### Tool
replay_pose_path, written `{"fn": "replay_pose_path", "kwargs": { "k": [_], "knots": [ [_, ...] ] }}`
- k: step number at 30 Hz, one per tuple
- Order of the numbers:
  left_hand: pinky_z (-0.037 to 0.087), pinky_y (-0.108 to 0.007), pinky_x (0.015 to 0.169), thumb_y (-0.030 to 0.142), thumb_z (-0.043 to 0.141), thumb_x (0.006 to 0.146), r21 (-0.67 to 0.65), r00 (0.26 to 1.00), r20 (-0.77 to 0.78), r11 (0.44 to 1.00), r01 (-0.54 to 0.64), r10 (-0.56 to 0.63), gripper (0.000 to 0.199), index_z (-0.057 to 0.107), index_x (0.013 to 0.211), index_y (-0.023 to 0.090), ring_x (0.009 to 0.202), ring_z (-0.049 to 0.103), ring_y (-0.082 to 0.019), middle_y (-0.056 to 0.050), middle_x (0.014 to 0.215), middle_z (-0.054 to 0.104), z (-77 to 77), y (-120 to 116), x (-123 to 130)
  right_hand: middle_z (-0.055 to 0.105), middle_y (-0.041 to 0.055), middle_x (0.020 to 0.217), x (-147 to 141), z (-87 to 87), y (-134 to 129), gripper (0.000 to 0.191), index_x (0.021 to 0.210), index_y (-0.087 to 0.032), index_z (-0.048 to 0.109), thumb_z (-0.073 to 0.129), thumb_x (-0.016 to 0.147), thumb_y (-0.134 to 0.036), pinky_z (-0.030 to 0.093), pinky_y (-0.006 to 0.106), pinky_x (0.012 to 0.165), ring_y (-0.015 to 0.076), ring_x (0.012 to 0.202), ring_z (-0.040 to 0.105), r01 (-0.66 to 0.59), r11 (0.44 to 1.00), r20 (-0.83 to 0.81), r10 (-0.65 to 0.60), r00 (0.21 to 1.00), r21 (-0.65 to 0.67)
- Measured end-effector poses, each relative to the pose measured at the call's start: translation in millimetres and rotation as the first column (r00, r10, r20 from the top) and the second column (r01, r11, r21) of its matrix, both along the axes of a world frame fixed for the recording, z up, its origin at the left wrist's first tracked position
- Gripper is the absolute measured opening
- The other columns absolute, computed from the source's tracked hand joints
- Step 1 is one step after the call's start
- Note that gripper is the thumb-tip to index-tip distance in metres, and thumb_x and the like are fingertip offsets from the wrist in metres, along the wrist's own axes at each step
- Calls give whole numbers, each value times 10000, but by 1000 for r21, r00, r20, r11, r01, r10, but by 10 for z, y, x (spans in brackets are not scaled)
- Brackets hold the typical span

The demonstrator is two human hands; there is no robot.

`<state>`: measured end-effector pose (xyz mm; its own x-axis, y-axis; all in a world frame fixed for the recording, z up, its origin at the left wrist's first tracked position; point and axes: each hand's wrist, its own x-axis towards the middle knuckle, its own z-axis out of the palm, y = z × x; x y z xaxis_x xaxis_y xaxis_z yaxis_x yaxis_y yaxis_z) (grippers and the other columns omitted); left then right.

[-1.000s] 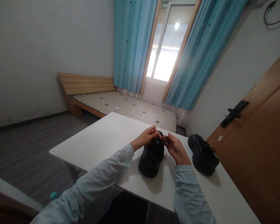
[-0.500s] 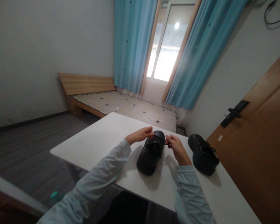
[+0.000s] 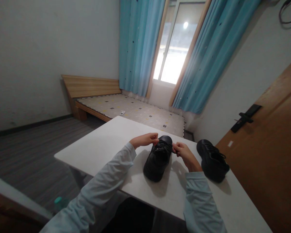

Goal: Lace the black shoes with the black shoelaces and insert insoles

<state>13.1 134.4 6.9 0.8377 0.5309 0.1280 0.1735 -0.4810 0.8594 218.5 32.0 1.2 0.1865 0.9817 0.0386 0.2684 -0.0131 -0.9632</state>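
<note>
One black shoe [image 3: 155, 168] between left grip [image 3: 156, 139], hold unclear, and right grip [image 3: 175, 148], pinching lace [image 3: 174, 151], second shoe [image 3: 213, 164] near, bed [image 3: 135, 108] beyond

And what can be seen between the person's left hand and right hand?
In the head view, one black laced shoe is between the left hand and the right hand.

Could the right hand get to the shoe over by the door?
Probably yes: the right hand is close by, with only white tabletop showing between it and the door-side shoe, though its fingers are pinched beside the nearer shoe.
</note>
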Motion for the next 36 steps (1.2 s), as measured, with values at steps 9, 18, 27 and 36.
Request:
{"fn": "replay_pose_path", "kwargs": {
  "k": [9, 18, 27, 36],
  "knots": [
    [326, -196, 511, 494, 509, 806, 40, 996, 33, 995, -86, 85, 353, 429, 703, 166, 545, 422, -74, 34, 617, 536, 0, -42, 51, 568, -8, 523, -42, 63, 5, 420, 577, -206, 441, 663, 638, -557, 335, 238, 442, 106, 452, 457, 6, 995, 53, -11, 999, 104],
    [369, -198, 507, 508, 535, 778, 10, 988, 70, 990, -139, 138, 364, 453, 708, 160, 540, 463, -79, 13, 625, 589, 17, -76, 76, 589, 40, 915, -297, 180, -99, 354, 909, -226, 533, 723, 624, -315, 412, 363, 745, 238, 897, 531, -178, 920, 675, -116, 729, 351],
    [393, -197, 502, 401, 585, 759, -65, 972, 95, 975, -210, 216, 285, 482, 703, 141, 528, 501, -82, 39, 557, 530, -20, -50, 112, 578, 35, 897, -529, 171, -46, 239, 871, -232, 575, 702, 669, -240, 347, 352, 733, 255, 912, 483, -262, 934, 895, -111, 431, 242],
    [422, -196, 547, 435, 634, 733, -325, 961, 192, 937, -129, 199, 343, 484, 802, 134, 562, 547, -74, 30, 611, 568, -65, -61, 121, 603, 49, 914, -548, 130, -43, 187, 871, -244, 608, 684, 714, -177, 348, 385, 789, 255, 915, 503, -363, 878, 908, -164, 385, 312]
  ]
}}
